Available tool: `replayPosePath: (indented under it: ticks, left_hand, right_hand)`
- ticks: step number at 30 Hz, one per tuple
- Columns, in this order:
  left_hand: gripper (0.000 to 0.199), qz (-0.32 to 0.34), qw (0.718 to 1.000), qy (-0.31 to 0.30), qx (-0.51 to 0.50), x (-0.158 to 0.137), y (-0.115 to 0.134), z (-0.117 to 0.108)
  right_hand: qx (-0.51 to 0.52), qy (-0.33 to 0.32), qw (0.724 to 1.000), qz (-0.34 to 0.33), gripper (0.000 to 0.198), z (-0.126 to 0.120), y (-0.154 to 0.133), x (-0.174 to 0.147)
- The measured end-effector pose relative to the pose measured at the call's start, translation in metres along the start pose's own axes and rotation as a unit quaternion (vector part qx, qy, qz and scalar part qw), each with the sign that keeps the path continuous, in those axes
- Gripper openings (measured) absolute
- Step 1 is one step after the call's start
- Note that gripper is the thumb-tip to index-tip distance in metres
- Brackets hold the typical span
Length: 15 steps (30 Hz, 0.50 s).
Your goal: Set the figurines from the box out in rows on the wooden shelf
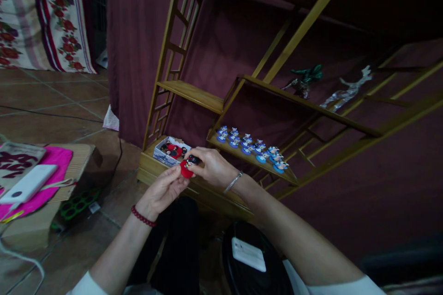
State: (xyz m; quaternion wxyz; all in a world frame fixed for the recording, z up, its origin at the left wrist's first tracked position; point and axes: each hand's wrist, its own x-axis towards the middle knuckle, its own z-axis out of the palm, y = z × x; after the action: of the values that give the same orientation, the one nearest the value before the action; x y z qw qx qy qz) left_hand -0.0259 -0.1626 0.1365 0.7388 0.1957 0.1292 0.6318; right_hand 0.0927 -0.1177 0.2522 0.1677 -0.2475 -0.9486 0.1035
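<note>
Both my hands meet around a small figurine (191, 161) with a black top and a round red base. My left hand (168, 184) pinches the red base between thumb and fingers. From the right, my right hand (211, 163) grips the dark upper part. Just behind them a small open cardboard box (161, 154) sits on the low shelf, with more black and red pieces inside. My right hand partly covers the box's near right corner. Rows of small figurines on blue bases (247, 147) stand on the shelf to the right.
The wooden display rack (194, 94) holds a green ornament (306, 80) and a clear deer-like ornament (349, 90) higher up. At left, a cardboard box (34, 230) carries a pink cloth and a white power bank (29, 184) with a cable. A black round stool (238, 262) bears a white device (248, 254).
</note>
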Motion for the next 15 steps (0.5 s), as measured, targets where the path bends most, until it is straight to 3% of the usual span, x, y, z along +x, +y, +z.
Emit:
replayPosePath:
  ticks: [10,15]
  left_hand:
    - [0.007,-0.035,0.997,0.067,-0.018,0.006,-0.021,-0.005]
    - [0.007,-0.053,0.996,0.072,0.003,0.013,-0.033,-0.006]
  right_hand:
    - [-0.006,0.017,1.0,0.021,0.015,0.025,0.027,-0.02]
    - [0.0,0.011,0.999,0.041,0.013,0.028,0.038,-0.032]
